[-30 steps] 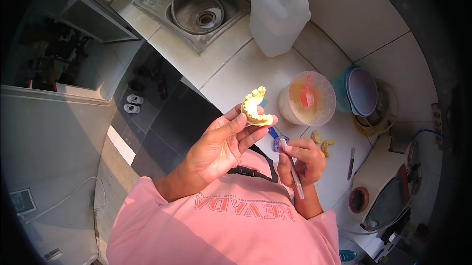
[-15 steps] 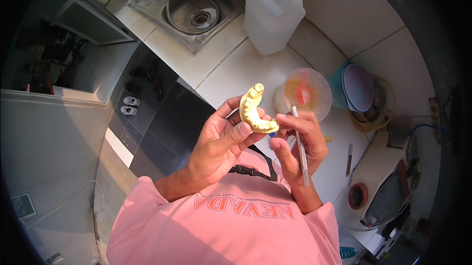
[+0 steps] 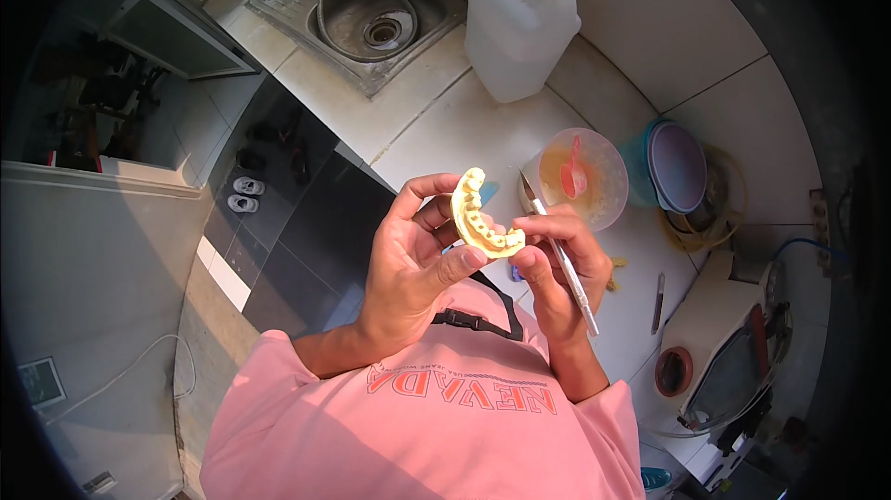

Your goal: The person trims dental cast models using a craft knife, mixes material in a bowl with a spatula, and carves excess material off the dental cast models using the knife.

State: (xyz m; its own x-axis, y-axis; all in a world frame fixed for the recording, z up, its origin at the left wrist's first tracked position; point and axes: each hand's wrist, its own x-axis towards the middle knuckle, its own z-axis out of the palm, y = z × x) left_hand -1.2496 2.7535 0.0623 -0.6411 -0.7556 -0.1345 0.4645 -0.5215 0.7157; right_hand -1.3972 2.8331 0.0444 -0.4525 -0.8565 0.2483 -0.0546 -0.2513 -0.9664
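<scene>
My left hand (image 3: pixel 404 263) holds a pale yellow dental cast (image 3: pixel 470 224), a horseshoe-shaped row of teeth, with the thumb along its lower edge and fingers behind it. In my right hand (image 3: pixel 568 263) is a slim knife (image 3: pixel 573 282) with a silver handle; its pointed blade sticks out past the fingers, away from the cast. The thumb and index finger of that hand are also at the right end of the cast, seemingly touching it. Both hands are in front of my pink shirt, over the counter's edge.
A tiled counter (image 3: pixel 436 124) carries a steel sink (image 3: pixel 371 22), a large plastic jug (image 3: pixel 520 27), a clear tub (image 3: pixel 594 185) with a red scoop (image 3: pixel 574 175), and stacked bowls (image 3: pixel 676 166). At the right are another slim tool (image 3: pixel 658 303) and a beige machine (image 3: pixel 719 333).
The cast has been tilted so its inner side shows more. The knife has turned in my right fingers, and its blade now shows at the upper end.
</scene>
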